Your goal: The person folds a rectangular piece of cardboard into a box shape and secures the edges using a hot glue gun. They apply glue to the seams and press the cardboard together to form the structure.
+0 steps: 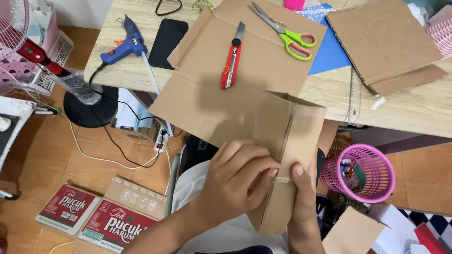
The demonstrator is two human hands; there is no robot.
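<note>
A folded brown cardboard piece (294,142) is held upright over my lap, below the table's front edge. My left hand (235,178) curls over its left face, fingers pressed along the glued seam. Gripping the lower right edge is my right hand (302,196), its thumb on the seam. A thin strand of glue shows between the two hands. The piece joins a large flat cardboard sheet (224,79) that hangs off the table.
On the wooden table (424,103) lie a red utility knife (232,58), green-handled scissors (288,30), a blue glue gun (128,43), a black phone (167,40), blue paper and more cardboard (383,40). A pink basket (361,171) stands on the floor at right, a fan at left.
</note>
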